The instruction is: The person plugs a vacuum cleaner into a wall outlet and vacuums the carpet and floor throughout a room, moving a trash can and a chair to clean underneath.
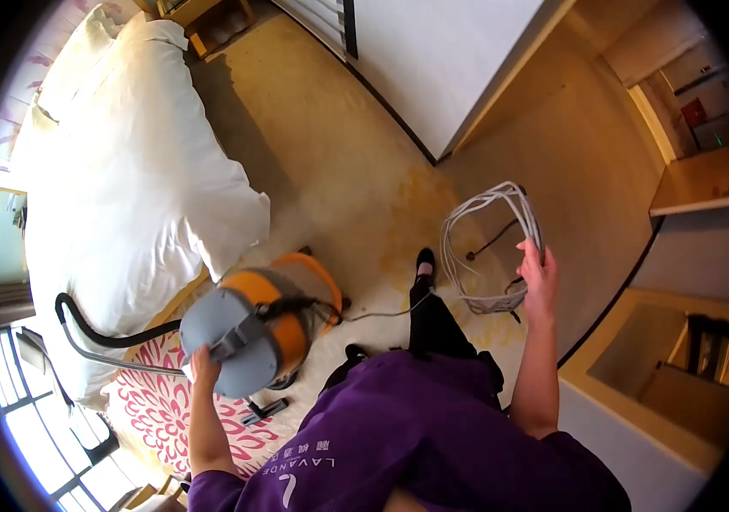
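Observation:
A drum-shaped vacuum cleaner (241,333), grey-lidded with an orange body, stands on the left. Closed at the near edge of its lid, my left hand (203,369) meets both the lid handle and the metal wand (147,369); which part the fingers grip is partly hidden. A black hose (130,339) joins the wand's bent upper end, and a floor nozzle (264,412) shows below the drum. My right hand (539,277) is wrapped around a loosely coiled grey power cord (492,299). The plug (471,256) hangs inside the loops, and one length of cord runs to the vacuum.
A bed with white bedding (138,188) lies at left, beside a pink-patterned rug (155,405). A white wall corner (441,85) juts in at the top. Wooden furniture (620,341) lines the right side. My shoe (425,258) is on the beige stained floor.

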Tool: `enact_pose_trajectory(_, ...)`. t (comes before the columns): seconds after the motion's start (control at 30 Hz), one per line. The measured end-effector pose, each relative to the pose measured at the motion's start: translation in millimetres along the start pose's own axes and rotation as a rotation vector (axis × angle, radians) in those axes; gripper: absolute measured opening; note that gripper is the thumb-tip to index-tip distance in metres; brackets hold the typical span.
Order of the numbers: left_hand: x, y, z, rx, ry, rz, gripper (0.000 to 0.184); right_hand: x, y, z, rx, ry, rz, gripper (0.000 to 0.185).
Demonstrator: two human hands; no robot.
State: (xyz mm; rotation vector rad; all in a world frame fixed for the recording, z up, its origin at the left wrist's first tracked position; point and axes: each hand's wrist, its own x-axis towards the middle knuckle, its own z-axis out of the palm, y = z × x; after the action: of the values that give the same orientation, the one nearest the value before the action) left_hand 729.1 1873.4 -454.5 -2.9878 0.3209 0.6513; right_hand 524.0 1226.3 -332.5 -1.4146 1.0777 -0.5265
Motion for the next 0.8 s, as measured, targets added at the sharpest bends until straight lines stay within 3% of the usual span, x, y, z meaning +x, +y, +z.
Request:
enact_pose_trajectory(0.03, -5.0, -8.2, 5.0, 0.051, -0.044, -0.118, 0.045, 22.4, -8.1, 6.5, -0.009, -0.038, -0.002, 0.026)
enact_pose_trajectory(0.1, -17.6, 63.8, -41.3, 0.176, -0.208, -0.486, 0.070, 60.6, -16.1, 25.3, -0.012, -0.223, -0.018, 0.024)
enact_pose_trajectory(0.17, 2.3, 138.4, -71.6, 0.221, -0.030, -0.471, 0.068, 83.5, -20.1, 57.2, 0.044, -0.470, 0.008, 0.023)
enact_pose_trajectory(0.23, 41.1, 230.0, -122.6, -0.215, -0.028, -0.262, 0.051, 88.9, -36.6, 98.2, -0.030, -0.759, -0.069, 0.029)
enact_pose_trajectory(0.27, 51.6, 304.1, -170.8, -0.627, -0.123, -0.193, 0.041, 89.5, -42.8, 118.5, -0.149, -0.880, -0.093, 0.033)
enact_pose_trajectory(0.3, 64.4, 348.2, -190.3, -0.799, -0.218, -0.010, 0.044, 89.5, -61.2, 137.2, -0.248, -1.047, -0.067, 0.036)
enact_pose_trajectory(0.33, 82.4, 383.2, -194.0, -1.230, -0.312, 0.181, 0.047, 88.1, -51.3, 158.0, -0.186, -1.133, -0.281, 0.037)
enact_pose_trajectory(0.37, 91.7, 422.6, -219.4, -1.624, -0.504, 0.173, 0.046, 90.1, -63.4, 176.3, -0.268, -1.322, -0.287, 0.038)
enact_pose_trajectory(0.4, 106.6, 451.7, -236.0, -1.730, -0.489, 0.197, 0.042, 93.6, -67.7, 191.1, -0.300, -1.397, -0.336, 0.038)
enact_pose_trajectory(0.43, 130.1, 465.5, -237.4, -1.593, -0.256, 0.132, 0.032, 101.1, -72.7, 206.3, -0.334, -1.466, -0.380, 0.039)
enact_pose_trajectory(0.5, 172.2, 461.2, -240.4, -1.678, -0.137, -0.016, 0.023, 139.9, -91.3, 242.3, -0.350, -1.464, -0.383, 0.039)
enact_pose_trajectory(0.57, 207.2, 452.0, -254.7, -1.732, -0.118, -0.082, 0.020, 181.0, -96.0, 291.2, 0.065, -1.412, 0.378, 0.037)
enact_pose_trajectory(0.63, 248.5, 436.1, -266.7, -1.538, -0.073, 0.092, 0.024, 224.9, -100.9, 346.2, 0.441, -1.174, 1.165, 0.036)
enact_pose_trajectory(0.67, 271.7, 421.4, -278.7, -1.438, -0.173, 0.078, 0.026, 245.6, -97.8, 380.4, 0.529, -1.111, 1.174, 0.035)
enact_pose_trajectory(0.73, 312.0, 398.4, -302.9, -1.553, -0.095, 0.032, 0.022, 269.0, -95.5, 439.0, 0.695, -0.960, 1.220, 0.035)
enact_pose_trajectory(0.8, 344.1, 364.0, -348.1, -1.527, -0.158, -0.093, 0.018, 298.1, -107.5, 502.4, 0.625, -0.899, 1.236, 0.027)
